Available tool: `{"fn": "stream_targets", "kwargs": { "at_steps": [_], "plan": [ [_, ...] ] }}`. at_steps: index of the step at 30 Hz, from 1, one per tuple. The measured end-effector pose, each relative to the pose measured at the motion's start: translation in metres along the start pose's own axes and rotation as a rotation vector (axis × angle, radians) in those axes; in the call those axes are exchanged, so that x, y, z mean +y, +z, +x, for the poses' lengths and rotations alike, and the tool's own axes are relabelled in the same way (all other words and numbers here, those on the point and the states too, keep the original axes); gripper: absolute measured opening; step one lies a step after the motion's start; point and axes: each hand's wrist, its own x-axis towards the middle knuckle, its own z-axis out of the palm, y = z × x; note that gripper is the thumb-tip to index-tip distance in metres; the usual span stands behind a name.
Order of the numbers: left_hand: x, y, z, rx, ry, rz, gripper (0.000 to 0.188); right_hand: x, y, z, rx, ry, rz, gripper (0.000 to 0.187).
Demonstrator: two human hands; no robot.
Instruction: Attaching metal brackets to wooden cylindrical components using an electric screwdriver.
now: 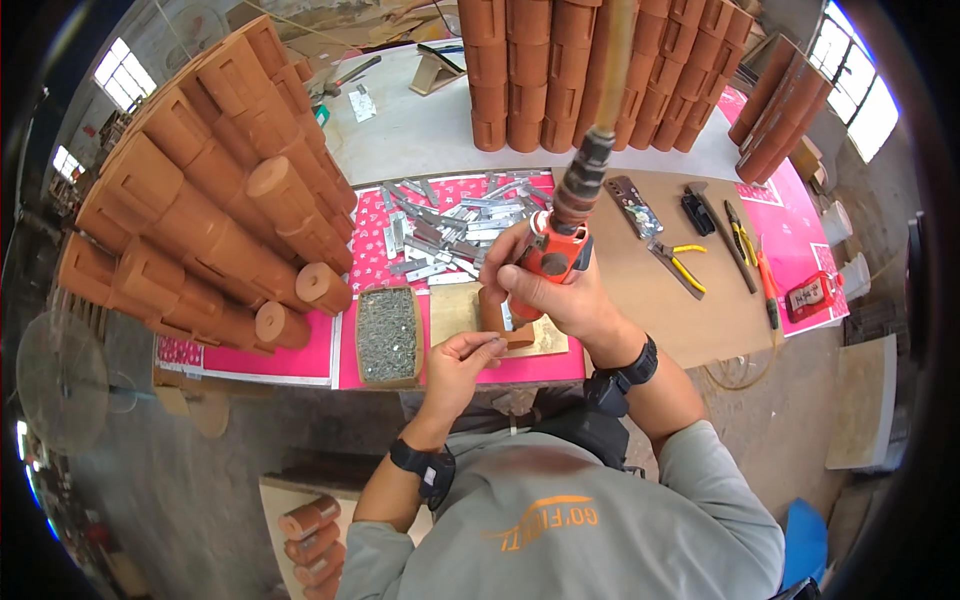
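One red power driver (552,252) sits in the right hand (562,300), fingers wrapped about it, above a brown cylinder (519,339) lying on a pale board (453,312). A metal strip (507,314) shows against the cylinder. The left hand (460,366) has thumb and forefinger together at the near end; pinching anything, I cannot tell. Judged step: fastening the strip. The next move calls for a steady cylinder.

Hose (617,62) cropped above, shirt (560,540) below
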Motion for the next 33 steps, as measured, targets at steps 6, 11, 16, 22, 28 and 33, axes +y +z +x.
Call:
{"fn": "stream_targets", "kwargs": {
  "at_steps": [6,11,16,22,28,33],
  "plan": [
    [-0.001,0.014,-0.001,0.022,0.030,0.101,0.016,0.005,0.002,-0.007,0.099,-0.041,0.140,0.017],
    [-0.002,0.018,-0.003,0.047,0.068,0.068,0.016,0.012,0.001,-0.009,0.127,-0.032,0.132,0.016],
    [-0.001,0.018,-0.003,0.061,0.061,0.176,0.014,0.016,0.000,-0.009,0.119,-0.040,0.102,0.016],
    [-0.001,0.022,-0.003,0.098,0.134,0.216,0.013,0.016,-0.001,-0.008,0.133,-0.026,0.106,0.016],
    [-0.007,0.025,0.002,0.185,0.232,0.291,0.010,0.018,0.002,-0.008,0.149,-0.038,0.034,0.014],
    [-0.004,0.028,0.017,0.232,0.346,0.492,0.011,0.027,-0.001,-0.002,0.193,-0.112,-0.044,0.012]
  ]
}}
